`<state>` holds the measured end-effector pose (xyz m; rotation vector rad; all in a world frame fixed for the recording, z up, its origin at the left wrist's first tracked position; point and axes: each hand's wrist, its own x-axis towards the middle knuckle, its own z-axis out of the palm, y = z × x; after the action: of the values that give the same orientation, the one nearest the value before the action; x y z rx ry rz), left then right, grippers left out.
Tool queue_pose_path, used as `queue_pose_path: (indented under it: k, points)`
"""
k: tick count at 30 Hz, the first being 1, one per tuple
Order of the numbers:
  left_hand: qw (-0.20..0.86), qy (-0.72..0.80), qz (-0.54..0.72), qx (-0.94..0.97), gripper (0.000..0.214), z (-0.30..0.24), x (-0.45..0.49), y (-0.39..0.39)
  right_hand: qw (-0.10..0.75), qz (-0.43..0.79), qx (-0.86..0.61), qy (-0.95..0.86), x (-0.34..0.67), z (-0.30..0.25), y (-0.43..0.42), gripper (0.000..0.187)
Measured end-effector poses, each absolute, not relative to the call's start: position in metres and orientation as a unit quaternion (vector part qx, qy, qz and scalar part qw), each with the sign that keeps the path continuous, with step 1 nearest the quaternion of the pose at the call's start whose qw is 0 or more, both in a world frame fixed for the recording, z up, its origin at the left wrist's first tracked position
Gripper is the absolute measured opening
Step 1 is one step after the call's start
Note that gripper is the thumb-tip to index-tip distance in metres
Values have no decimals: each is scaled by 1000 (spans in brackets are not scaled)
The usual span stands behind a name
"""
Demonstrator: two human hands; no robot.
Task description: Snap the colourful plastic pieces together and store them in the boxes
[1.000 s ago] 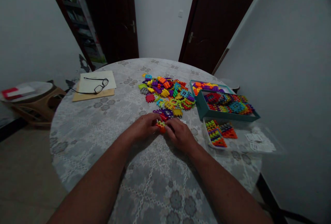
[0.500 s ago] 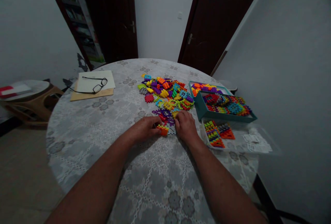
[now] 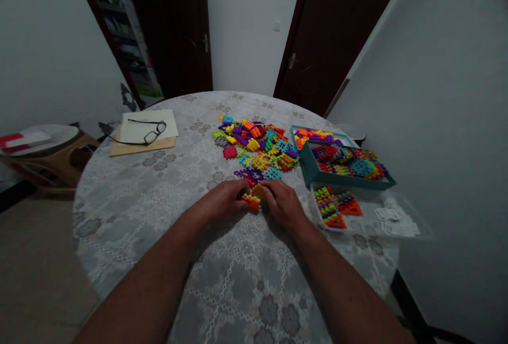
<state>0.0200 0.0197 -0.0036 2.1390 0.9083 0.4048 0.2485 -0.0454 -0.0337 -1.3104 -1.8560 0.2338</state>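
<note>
My left hand [image 3: 228, 199] is closed on a small stack of interlocking plastic building pieces [image 3: 251, 202], orange at the front with yellow-green along its top. Beside it, my right hand [image 3: 281, 199] pinches a yellow building piece [image 3: 259, 191], close against the stack; whether the two touch I cannot tell. Just beyond the fingers lie purple pieces [image 3: 255, 175], a red one partly hidden by my hands, and a blue piece [image 3: 273, 173]. Farther back spreads a heap of mixed coloured building pieces [image 3: 254, 143].
Teal boxes [image 3: 345, 177] of coloured pieces stand on the right. Nearer is a clear plastic tray [image 3: 315, 211] with stacked pieces and white ones. Glasses [image 3: 151, 136] rest on papers [image 3: 169, 121] at the left of the round table [image 3: 222, 291].
My right hand has brought the yellow piece left and nearer, beside the stack in my left hand. The blue piece behind now shows. My left hand has hardly moved.
</note>
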Motion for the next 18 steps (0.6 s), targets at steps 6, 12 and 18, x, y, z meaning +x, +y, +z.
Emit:
queue_pose_path:
  k: [6,12,18]
  points:
    - [380,361,164,836,25,-5,19,21,394,152,-466,-778,239,-36,-48,30]
    - [366,345,178,846,26,-8,19,23,409,188,-457,-767,244,-36,-48,33]
    - [381,351,160,840,21,-7,20,22,371,-13,-625,-687,263,-53,-29,39]
